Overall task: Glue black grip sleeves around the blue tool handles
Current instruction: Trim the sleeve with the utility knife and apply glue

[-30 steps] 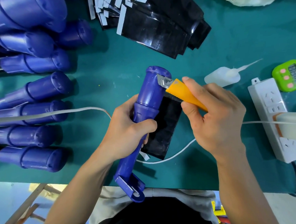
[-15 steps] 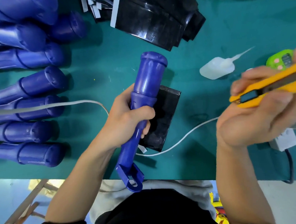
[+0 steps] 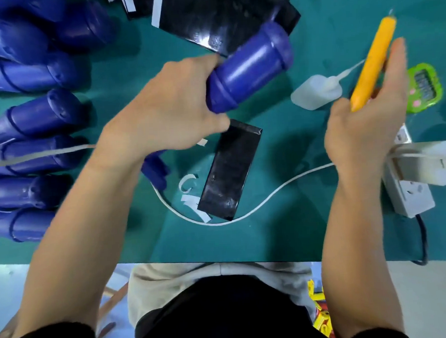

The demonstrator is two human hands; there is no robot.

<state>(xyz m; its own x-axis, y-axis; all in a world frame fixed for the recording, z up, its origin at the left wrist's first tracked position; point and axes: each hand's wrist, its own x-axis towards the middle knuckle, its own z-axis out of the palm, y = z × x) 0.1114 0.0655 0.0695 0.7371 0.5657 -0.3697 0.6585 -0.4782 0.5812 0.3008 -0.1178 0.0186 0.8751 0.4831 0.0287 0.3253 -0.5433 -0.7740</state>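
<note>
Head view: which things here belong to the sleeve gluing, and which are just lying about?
Job: blue plastic tool handle in left hand; flat black glossy grip sleeve; translucent white squeeze bottle; yellow utility knife in right hand; stack of black sleeves; row of blue handles.
Lying about: green digital timer; white power strip; white cable.

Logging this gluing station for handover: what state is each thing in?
left hand, grips the blue handle
blue handle, held tilted, no sleeve on it
right hand, holds the orange knife
orange knife, held, tip pointing away
black sleeve, lying flat on the mat
glue bottle, lying on its side
</note>
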